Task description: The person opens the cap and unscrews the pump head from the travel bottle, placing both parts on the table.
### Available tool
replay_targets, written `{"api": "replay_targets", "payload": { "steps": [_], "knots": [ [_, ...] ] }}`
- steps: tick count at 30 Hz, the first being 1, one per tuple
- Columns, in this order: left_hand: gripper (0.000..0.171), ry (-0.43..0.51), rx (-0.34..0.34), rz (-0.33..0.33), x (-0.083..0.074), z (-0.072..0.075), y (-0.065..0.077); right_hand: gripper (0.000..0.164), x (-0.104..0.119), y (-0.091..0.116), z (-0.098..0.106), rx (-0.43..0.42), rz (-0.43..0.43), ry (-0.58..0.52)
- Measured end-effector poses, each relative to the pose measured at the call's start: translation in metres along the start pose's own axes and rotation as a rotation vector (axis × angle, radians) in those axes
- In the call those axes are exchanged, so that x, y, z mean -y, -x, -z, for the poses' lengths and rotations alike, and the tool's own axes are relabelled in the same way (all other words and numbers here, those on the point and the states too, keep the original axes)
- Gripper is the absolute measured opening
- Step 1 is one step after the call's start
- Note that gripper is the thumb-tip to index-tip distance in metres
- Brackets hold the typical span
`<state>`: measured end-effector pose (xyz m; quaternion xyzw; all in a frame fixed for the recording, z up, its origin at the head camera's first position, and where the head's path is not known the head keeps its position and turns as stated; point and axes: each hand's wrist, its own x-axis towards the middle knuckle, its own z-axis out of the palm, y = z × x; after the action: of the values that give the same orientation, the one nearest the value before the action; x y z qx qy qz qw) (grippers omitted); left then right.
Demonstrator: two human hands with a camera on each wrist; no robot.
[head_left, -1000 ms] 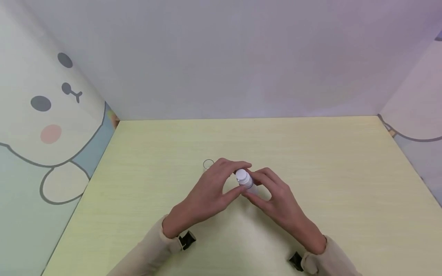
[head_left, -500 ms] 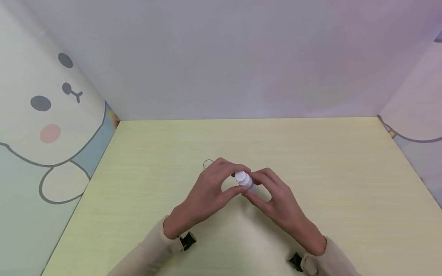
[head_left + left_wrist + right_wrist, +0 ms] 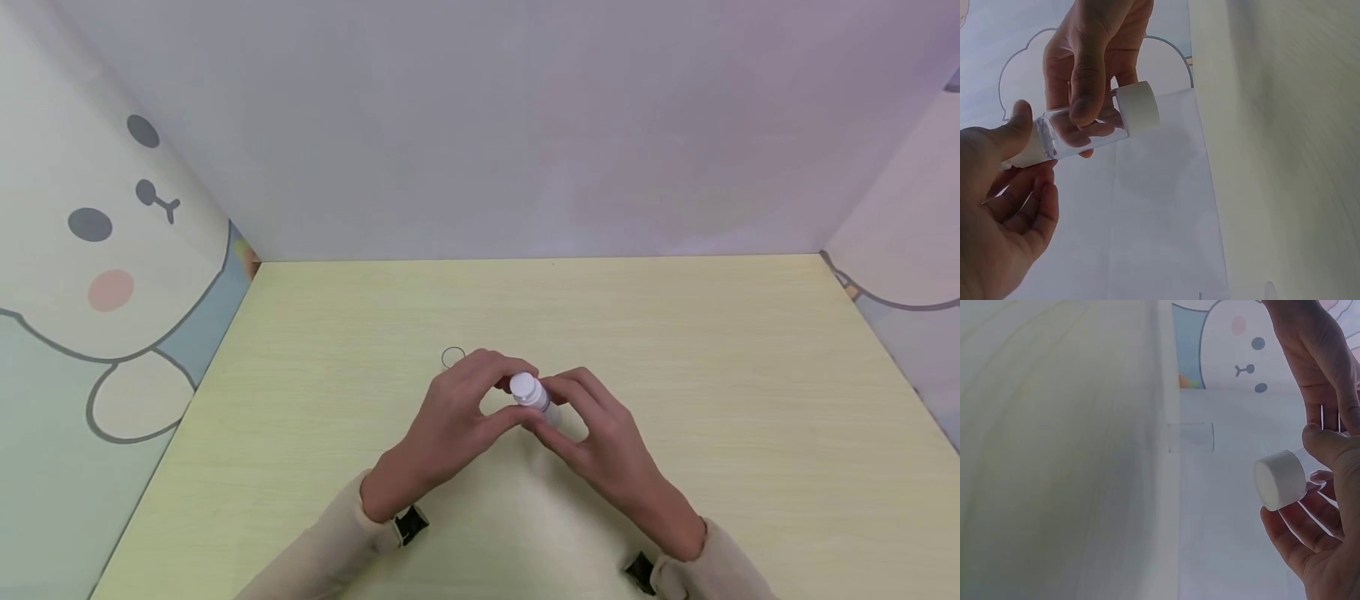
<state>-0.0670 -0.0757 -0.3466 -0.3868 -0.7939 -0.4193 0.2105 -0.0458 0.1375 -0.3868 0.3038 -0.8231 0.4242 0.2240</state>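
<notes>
Both hands meet at a small bottle (image 3: 527,390) above the table. It has a clear body (image 3: 1069,145), a white collar and top, and a white base (image 3: 1139,107). My left hand (image 3: 453,421) pinches the white top between thumb and fingers. My right hand (image 3: 603,433) grips the clear body, its thumb lying along it in the left wrist view. The right wrist view shows the white base (image 3: 1280,480) sticking out past the right hand's fingers. In the head view the bottle leans, and the fingers hide part of its body.
A clear cylinder (image 3: 1191,437), like a cap, stands on the pale wooden table (image 3: 675,333), just beyond the left hand. A plain wall (image 3: 525,125) rises at the back. Panels with cartoon bears (image 3: 112,250) stand at the sides.
The left hand's fingertips have shifted slightly around the white top, the forefinger drawing back a little toward the left. The right hand keeps its grip almost in place. The clear cylinder has not moved.
</notes>
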Motion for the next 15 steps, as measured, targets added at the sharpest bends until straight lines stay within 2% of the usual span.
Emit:
{"api": "replay_targets", "payload": {
  "steps": [4, 9, 12, 15],
  "knots": [
    [0.043, -0.028, -0.011, -0.028, 0.0, 0.002, -0.002, 0.039, 0.003, -0.003, 0.001, 0.012, -0.002, 0.0],
    [0.049, -0.043, 0.05, -0.009, -0.001, 0.005, -0.005, 0.039, 0.004, -0.005, 0.002, 0.025, 0.001, 0.017],
    [0.05, 0.007, 0.113, 0.019, -0.003, 0.009, -0.007, 0.041, 0.005, -0.006, 0.003, 0.038, -0.009, 0.028],
    [0.047, 0.115, 0.196, 0.05, -0.006, 0.014, -0.011, 0.043, 0.006, -0.007, 0.005, 0.051, -0.018, 0.032]
  ]
}}
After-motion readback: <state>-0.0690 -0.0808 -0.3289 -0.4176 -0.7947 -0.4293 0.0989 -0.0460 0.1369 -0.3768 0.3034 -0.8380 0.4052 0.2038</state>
